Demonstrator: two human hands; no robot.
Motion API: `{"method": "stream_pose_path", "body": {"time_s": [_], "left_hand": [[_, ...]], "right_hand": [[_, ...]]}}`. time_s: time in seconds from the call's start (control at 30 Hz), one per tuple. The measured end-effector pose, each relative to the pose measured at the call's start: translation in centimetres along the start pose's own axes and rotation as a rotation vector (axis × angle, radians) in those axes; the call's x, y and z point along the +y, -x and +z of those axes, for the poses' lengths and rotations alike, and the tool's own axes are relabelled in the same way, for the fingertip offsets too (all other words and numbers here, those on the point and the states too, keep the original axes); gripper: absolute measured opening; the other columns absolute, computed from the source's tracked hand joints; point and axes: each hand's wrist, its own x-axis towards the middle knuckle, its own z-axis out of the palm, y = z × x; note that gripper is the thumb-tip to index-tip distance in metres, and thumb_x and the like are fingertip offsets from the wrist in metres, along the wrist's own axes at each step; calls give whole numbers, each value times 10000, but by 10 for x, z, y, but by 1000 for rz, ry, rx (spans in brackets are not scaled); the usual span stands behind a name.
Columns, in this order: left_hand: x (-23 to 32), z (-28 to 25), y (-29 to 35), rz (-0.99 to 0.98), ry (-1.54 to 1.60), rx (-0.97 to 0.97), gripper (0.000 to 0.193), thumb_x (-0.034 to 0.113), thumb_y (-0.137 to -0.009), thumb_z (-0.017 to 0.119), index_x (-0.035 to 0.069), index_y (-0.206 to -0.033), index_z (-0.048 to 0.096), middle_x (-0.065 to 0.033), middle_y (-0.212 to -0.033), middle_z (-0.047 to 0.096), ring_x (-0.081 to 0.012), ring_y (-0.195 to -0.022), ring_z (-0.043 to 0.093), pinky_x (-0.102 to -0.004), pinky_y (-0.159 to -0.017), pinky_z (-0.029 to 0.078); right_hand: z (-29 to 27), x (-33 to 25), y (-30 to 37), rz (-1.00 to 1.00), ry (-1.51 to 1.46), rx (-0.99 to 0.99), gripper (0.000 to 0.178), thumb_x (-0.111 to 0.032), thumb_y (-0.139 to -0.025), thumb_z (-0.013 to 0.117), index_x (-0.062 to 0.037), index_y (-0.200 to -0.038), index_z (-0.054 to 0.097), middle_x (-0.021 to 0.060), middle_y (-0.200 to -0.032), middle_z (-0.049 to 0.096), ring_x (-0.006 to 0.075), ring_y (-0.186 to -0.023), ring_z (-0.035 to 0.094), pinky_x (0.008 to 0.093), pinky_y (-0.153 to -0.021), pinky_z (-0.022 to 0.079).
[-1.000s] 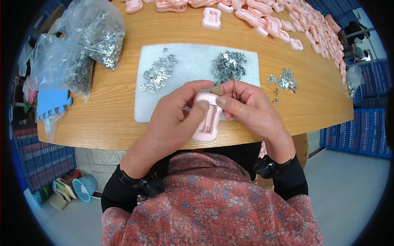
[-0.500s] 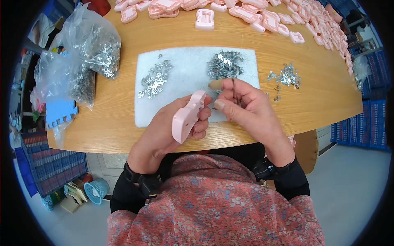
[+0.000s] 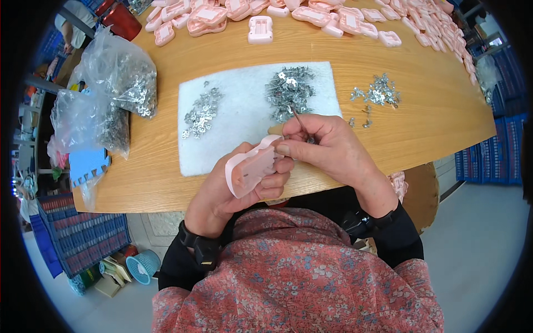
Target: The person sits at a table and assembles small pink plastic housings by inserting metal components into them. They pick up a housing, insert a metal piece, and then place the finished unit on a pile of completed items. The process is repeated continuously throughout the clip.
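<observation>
Moved against the pink shell point(image 3: 252, 166): my right hand point(image 3: 327, 149), holding a slim tool point(image 3: 300, 121); left hand point(image 3: 217, 188) grips that shell, apparently unfinished, metal pieces point(image 3: 291, 89) remaining loose.

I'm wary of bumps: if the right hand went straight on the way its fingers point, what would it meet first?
Most likely the upper end of the pink shell in the left hand; the right hand's fingertips look right beside it, though contact is unclear.

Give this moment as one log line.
Left hand: holds pink shell | Right hand: holds thin tool, fingertips at shell's far end | White mat: two piles of metal parts | Table: loose metal pieces, pink shells
</observation>
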Motion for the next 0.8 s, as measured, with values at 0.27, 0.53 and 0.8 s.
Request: {"method": "stream_pose_path", "body": {"time_s": [0.27,0.53,0.8], "left_hand": [[-18,10,4,2,-16,-23,342,313,-1006,372,90,-1211,530,-71,-952,494,-132,-699,399,-255,-595,341],[-46,8,2,-136,73,-220,376,349,-1016,401,62,-1217,539,-115,-992,558,-146,-695,473,-249,-566,376],[-63,20,5,-89,-474,-13,463,330,-1054,316,22,-1365,469,-219,-1212,626,-300,-1026,661,-413,-863,577]], "right_hand": [[-5,0,17,-36,16,-57,220,-114,-901,726,8,-1081,690,-59,-804,591,18,-750,535,191,-670,449],[-4,-6,56,-147,108,-31,259,-164,-902,736,12,-1082,675,-37,-907,599,22,-833,542,187,-714,445],[-23,-4,121,9,-4,154,185,-187,-876,753,-24,-920,678,-58,-775,584,19,-688,497,198,-639,408]]}}
